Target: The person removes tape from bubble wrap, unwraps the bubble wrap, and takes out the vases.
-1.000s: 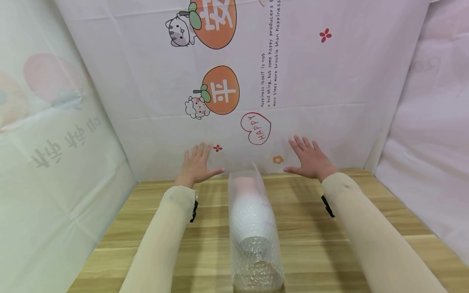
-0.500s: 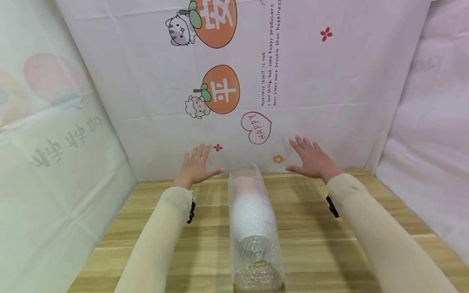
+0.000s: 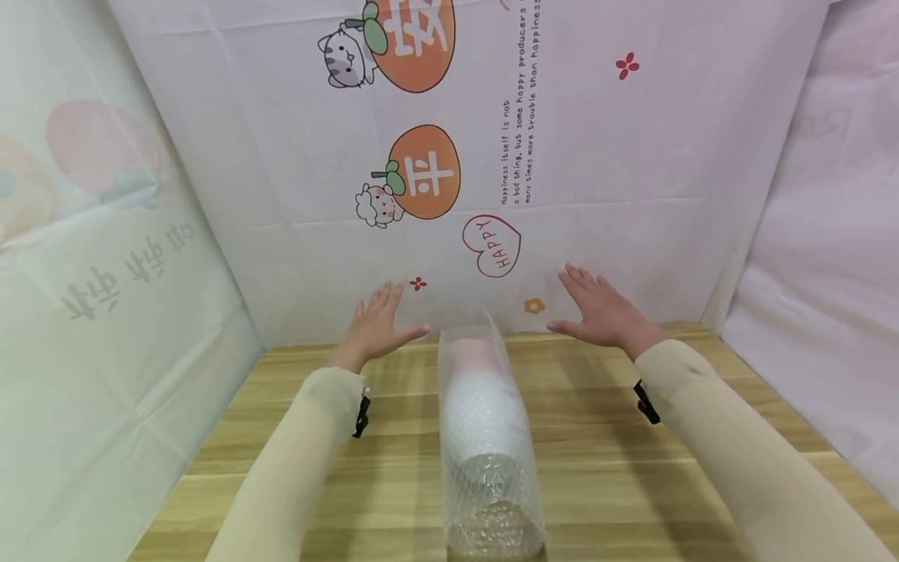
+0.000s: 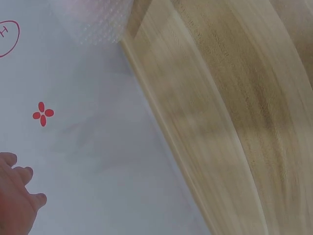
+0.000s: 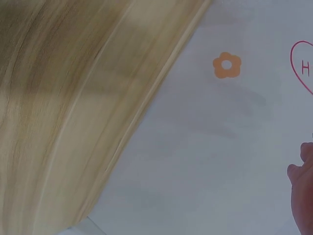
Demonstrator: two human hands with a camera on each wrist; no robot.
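Observation:
A bubble-wrapped bundle (image 3: 489,437) lies lengthwise along the middle of the table, with something pink and white showing faintly through the clear wrap. My left hand (image 3: 375,328) is held to the left of its far end, fingers straight and thumb spread toward the bundle. On the other side my right hand (image 3: 600,312) mirrors it, fingers extended, thumb pointing inward. Both are apart from the bundle and hold nothing. In the left wrist view, part of the left hand (image 4: 17,196) shows at the lower left corner; the right hand (image 5: 303,188) shows at the right edge of its own view.
The wood-grain table (image 3: 393,437) ends at a white printed cloth (image 3: 597,172) hanging behind it. More cloth hangs at the left (image 3: 126,312) and right sides. A dark strap (image 3: 361,414) sits at the left cuff, and another dark strap (image 3: 646,402) at the right cuff.
Both forearms have shifted slightly outward, away from the bundle, and the fingertips have dropped a little. The bundle has stayed in place.

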